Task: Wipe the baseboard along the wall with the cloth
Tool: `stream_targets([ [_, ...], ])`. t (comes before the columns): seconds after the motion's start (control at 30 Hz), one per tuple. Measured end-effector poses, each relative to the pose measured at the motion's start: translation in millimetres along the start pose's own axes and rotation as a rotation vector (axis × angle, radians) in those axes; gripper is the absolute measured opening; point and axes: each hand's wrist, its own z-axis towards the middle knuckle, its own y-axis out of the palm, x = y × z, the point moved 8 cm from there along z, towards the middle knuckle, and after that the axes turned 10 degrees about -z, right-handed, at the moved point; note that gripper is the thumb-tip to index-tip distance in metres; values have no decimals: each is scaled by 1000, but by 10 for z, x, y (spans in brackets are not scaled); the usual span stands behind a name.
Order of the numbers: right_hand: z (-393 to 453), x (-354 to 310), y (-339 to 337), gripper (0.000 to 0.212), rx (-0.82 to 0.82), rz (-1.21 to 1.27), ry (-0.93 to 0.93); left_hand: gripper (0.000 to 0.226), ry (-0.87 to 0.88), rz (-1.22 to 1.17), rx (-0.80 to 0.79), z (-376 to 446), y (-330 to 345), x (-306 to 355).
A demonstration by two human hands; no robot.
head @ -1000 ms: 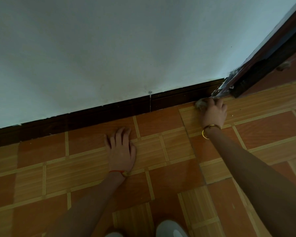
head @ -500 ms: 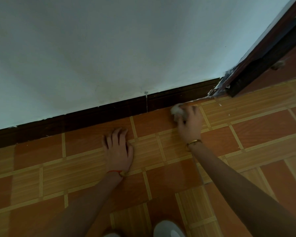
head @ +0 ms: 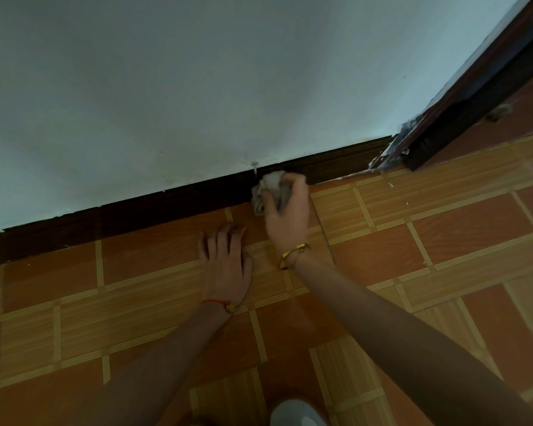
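The baseboard (head: 136, 216) was a long dark strip whose axis ran from the lower left of the view up to the right, along the foot of the wall (head: 197, 87), ending at the door frame (head: 462, 118). The stretch to the left of your hands looked, by my reckoning, like the part not yet wiped.

Your left hand (head: 226, 265) lay flat on the floor (head: 443, 241), fingers (head: 225, 238) straight, slightly apart and pointing toward the baseboard, holding nothing and just short of the strip.

Just right of it and nearer the wall, your right hand (head: 286, 213) had its fingers curled around the bunched grey cloth (head: 270, 187). The cloth stuck out beyond them to the upper left, against the face of the baseboard beside a pale joint mark; in that dim light I could not be sure how firmly it pressed. So the right hand was the one on the job, and the untouched length lay leftward from its fingers, along the strip's own axis, passing in front of your braced left hand.
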Motion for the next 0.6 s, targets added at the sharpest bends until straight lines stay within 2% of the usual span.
stream_targets([
  [0.2, 210, 162, -298, 28, 176, -1, 102, 43, 13, -30, 18, 0, -17, 2],
  [0.3, 420, 430, -791, 26, 444, 45, 291, 43, 9, -40, 14, -6, -16, 19],
  [0.37, 578, 565, -1054, 27, 531, 108, 390, 43, 2, -37, 7, -2, -17, 13],
  [0.47, 633, 484, -1067, 27, 476, 64, 335, 43, -11, -36, -3, 0, -3, 7],
  [0.6, 341, 203, -581, 26, 310, 67, 200, 43, -6, -21, -3, 2, -12, 21],
])
